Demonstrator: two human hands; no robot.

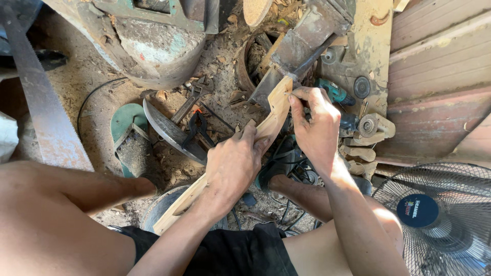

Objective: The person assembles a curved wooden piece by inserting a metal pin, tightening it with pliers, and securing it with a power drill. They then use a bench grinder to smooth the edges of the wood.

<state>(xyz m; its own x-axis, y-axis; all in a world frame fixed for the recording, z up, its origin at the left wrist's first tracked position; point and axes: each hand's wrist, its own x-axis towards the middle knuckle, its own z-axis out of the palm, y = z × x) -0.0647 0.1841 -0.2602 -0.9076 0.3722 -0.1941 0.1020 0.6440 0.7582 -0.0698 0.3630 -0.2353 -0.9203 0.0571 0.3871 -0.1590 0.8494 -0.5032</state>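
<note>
A long, curved pale wooden piece (273, 115) runs from my lap up toward a large metal blade (302, 48). My left hand (232, 166) presses down on its middle, fingers wrapped over it. My right hand (314, 125) grips the upper end of the wood near where it meets the blade's dark tang. The lower end of the wood (174, 209) rests near a round metal object by my knee.
On the dusty ground lie a curved knife (166, 130), pliers (199, 128), an adjustable wrench (192, 99), a green sandal (130, 138) and a saw blade (38, 97). A teal power tool (332, 92) and wooden scraps sit right; a fan (440, 220) stands lower right.
</note>
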